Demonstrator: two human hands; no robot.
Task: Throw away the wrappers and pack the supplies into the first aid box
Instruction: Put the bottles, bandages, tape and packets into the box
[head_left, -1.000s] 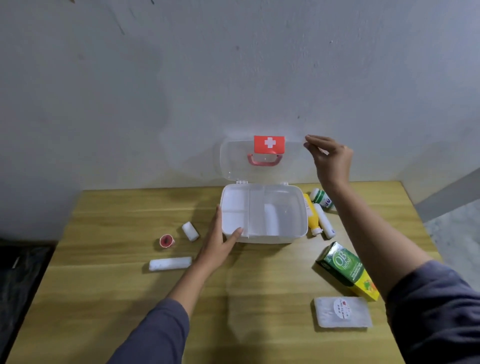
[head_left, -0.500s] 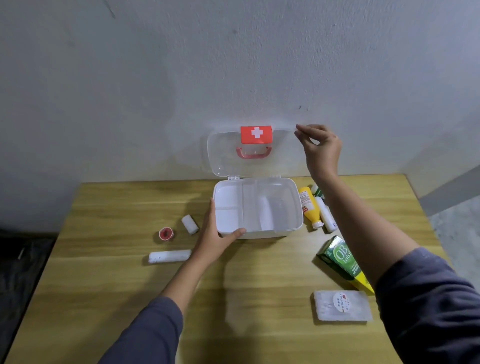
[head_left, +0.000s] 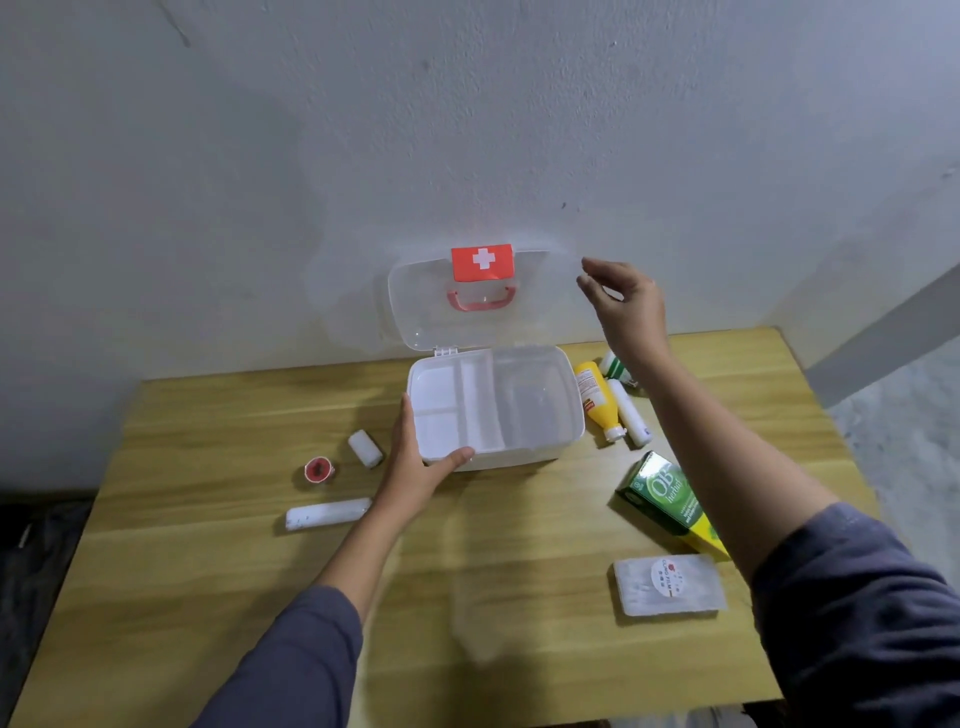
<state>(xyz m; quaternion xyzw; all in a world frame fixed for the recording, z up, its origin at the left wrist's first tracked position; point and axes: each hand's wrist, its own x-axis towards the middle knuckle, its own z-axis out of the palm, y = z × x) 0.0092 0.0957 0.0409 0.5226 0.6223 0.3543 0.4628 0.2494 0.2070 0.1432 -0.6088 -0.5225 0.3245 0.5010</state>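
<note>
The white first aid box (head_left: 540, 452) stands open near the table's back edge, its compartments empty. Its clear lid (head_left: 415, 306), with a red cross label and a red handle, stands upright against the wall. My left hand (head_left: 415, 467) grips the box's front left corner, thumb on the rim. My right hand (head_left: 626, 304) is raised at the lid's upper right corner, fingertips slightly apart; whether they pinch the lid is unclear. A yellow bottle (head_left: 597, 402), a white tube (head_left: 629, 413) and a green-white bottle (head_left: 613, 366) lie right of the box.
Left of the box lie a small gauze roll (head_left: 366, 449), a red tape roll (head_left: 318, 470) and a long white wrapped roll (head_left: 328, 513). A green carton (head_left: 665, 499) and a clear film pack (head_left: 667, 584) lie at the right. The wooden table (head_left: 208, 571) ends at a wall.
The lid stays upright and my left hand keeps its hold on the box. My right hand's fingertips have loosened slightly at the lid corner.
</note>
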